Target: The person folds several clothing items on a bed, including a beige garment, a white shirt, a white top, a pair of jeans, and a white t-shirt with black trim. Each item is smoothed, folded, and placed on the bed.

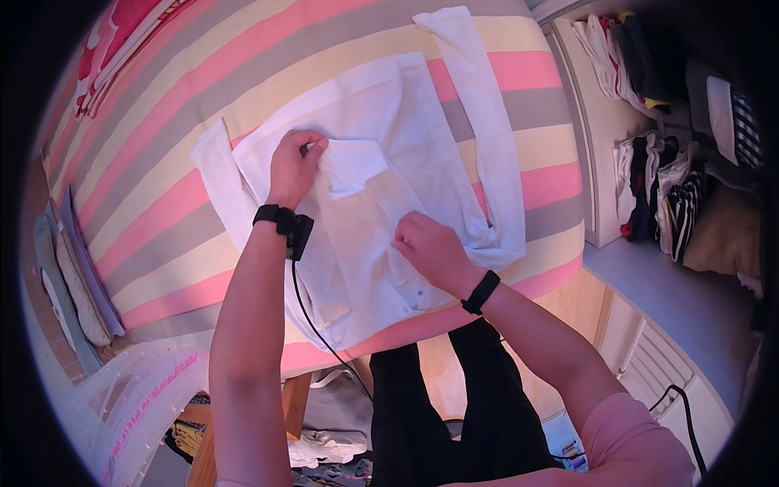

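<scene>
Fingers of the right hand (438, 250), at three o'clock from centre, are curled at the white shirt (367, 223); I cannot tell if they grip it. At ten, the left hand (293, 169) pinches this shirt, lying central on the striped bed (542, 112). Farther, at two o'clock, the open wardrobe (599, 150) contains clothes (680, 213), some striped.

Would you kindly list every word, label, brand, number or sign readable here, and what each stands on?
Translucent plastic, lower left: pink print, too small and slanted to read reliably.
White garment: no lettering that I can make out.
Elsewhere: nothing legible.
</scene>
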Motion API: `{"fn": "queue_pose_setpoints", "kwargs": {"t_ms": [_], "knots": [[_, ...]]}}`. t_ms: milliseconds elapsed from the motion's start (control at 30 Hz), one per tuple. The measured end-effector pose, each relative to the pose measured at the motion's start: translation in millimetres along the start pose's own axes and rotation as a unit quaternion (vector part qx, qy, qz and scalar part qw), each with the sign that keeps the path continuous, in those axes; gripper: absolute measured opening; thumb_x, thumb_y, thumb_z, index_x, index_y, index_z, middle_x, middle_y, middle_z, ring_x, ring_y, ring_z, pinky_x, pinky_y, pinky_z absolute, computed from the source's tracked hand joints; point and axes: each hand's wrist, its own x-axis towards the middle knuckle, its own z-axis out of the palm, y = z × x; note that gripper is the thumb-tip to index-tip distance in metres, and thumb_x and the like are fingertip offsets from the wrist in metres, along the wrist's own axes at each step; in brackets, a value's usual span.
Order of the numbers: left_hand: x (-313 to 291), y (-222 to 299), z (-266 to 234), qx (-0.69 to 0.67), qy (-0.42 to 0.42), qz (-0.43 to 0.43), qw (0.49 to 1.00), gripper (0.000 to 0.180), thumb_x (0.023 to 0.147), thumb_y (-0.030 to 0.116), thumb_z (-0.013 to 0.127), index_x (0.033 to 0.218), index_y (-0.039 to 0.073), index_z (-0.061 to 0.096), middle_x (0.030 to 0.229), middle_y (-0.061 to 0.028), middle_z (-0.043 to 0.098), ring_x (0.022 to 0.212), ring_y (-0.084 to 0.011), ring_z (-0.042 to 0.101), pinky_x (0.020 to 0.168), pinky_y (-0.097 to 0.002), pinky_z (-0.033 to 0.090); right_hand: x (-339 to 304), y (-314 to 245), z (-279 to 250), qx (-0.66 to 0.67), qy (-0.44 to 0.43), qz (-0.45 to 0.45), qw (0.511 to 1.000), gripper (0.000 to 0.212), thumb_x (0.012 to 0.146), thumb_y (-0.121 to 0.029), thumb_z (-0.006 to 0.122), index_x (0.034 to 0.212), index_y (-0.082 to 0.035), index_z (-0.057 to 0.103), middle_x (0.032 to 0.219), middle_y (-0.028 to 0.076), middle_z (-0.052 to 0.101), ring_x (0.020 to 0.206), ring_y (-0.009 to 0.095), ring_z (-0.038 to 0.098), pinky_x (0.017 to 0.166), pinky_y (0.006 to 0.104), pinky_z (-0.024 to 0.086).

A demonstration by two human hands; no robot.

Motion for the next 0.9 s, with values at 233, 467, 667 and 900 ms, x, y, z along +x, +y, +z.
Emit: {"fn": "queue_pose_setpoints", "kwargs": {"t_ms": [233, 467, 667, 900], "knots": [[-36, 33, 11, 0.041, 0.010, 0.182, 0.982, 0.014, 0.085, 0.008, 0.076, 0.096, 0.006, 0.067, 0.099, -0.0126, 0.063, 0.089, -0.0322, 0.063, 0.075, -0.0383, 0.053, 15, 9, 13, -0.063, 0.043, 0.091, 0.993, 0.013, 0.091, -0.019, 0.067, 0.095, -0.007, 0.064, 0.094, 0.011, 0.065, 0.086, 0.033, 0.068, 0.073, 0.0459, 0.055], [-51, 25, 14, 0.142, -0.037, 0.228, 0.963, 0.017, 0.083, 0.000, 0.071, 0.099, 0.005, 0.071, 0.106, -0.0114, 0.068, 0.102, -0.0338, 0.064, 0.086, -0.0415, 0.053, 28, 9, 15, -0.088, 0.016, 0.083, 0.993, 0.011, 0.091, -0.019, 0.064, 0.089, -0.008, 0.064, 0.089, 0.009, 0.065, 0.084, 0.033, 0.068, 0.071, 0.0469, 0.055], [-52, 25, 19, 0.104, -0.030, 0.173, 0.979, 0.024, 0.082, 0.001, 0.071, 0.106, 0.004, 0.073, 0.118, -0.0134, 0.066, 0.106, -0.0348, 0.063, 0.092, -0.0433, 0.053, 6, -1, 15, -0.072, 0.008, 0.031, 0.997, 0.011, 0.091, -0.019, 0.066, 0.096, -0.008, 0.065, 0.090, 0.009, 0.064, 0.087, 0.033, 0.067, 0.073, 0.0456, 0.055], [-111, -33, -31, 0.022, 0.179, 0.059, 0.982, 0.032, 0.094, 0.013, 0.071, 0.124, 0.004, 0.067, 0.134, -0.0138, 0.059, 0.121, -0.0302, 0.058, 0.104, -0.0387, 0.048, 0, -13, -6, -0.009, -0.002, 0.085, 0.996, 0.019, 0.092, -0.017, 0.068, 0.109, -0.009, 0.067, 0.096, 0.010, 0.066, 0.086, 0.032, 0.067, 0.073, 0.0430, 0.054]]}}
